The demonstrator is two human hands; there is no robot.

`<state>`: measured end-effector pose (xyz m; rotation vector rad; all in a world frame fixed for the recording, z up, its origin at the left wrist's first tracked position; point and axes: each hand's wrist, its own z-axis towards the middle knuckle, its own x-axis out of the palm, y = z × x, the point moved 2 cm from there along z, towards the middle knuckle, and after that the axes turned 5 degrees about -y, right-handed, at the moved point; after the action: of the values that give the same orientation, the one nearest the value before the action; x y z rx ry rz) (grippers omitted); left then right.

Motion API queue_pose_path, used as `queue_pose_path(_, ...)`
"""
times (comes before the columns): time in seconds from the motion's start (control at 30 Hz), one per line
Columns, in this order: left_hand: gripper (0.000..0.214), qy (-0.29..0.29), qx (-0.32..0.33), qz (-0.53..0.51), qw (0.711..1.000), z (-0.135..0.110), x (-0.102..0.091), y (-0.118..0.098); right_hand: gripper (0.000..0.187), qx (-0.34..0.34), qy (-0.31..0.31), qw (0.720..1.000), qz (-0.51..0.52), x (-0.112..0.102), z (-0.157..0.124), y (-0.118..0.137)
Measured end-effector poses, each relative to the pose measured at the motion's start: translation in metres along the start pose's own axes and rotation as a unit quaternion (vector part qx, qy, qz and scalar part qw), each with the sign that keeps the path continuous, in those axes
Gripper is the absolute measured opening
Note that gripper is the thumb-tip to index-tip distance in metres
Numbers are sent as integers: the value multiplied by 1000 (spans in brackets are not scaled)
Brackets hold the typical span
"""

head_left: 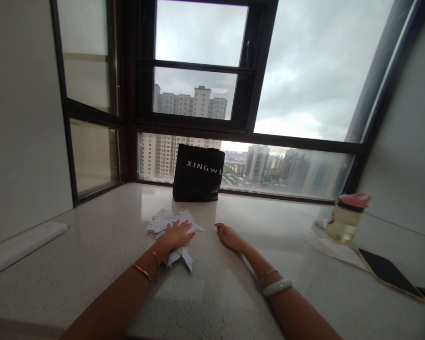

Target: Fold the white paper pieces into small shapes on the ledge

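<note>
Left hand — grip splayed on one paper pile; right hand half-curled — hold unclear; one bag.

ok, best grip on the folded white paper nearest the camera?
Probably a light pinch on the folded paper's pointed flap, right hand coming in from the right. That flap juts out clear, while the left hand covers the far part. The right hand sits on that side, and the paper looks thin.

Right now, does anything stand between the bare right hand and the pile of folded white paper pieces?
Nothing visible blocks the bare right hand from the folded white paper pieces; the bare left hand covers part of them.
</note>
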<state>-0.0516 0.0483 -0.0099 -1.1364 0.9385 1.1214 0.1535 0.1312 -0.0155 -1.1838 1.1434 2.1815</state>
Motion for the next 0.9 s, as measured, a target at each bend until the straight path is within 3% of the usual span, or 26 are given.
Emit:
queue_pose_path(0.3,38,-27,-109,30,993,-1,-18,47,39,-10,13,999,-32,-1,-2,3)
queue_pose_path(0.37,39,-42,-106,35,993,-2,-22,45,40,-14,17,999,-41,-1,-3,4)
queue_pose_path(0.47,44,-57,-68,35,995,-1,-23,26,41,-21,25,998,-55,0,-4,5)
queue_pose_path(0.67,51,-24,30,26,999,-3,-3,-21,43,-42,44,995,-82,3,-4,5)
queue_pose_path(0.77,56,-14,20,33,999,-5,0,-17,44,-48,50,993,-92,5,-3,3)
queue_pose_path(0.9,64,-22,-63,56,996,-7,-10,17,45,-57,53,992,-100,6,-2,3)
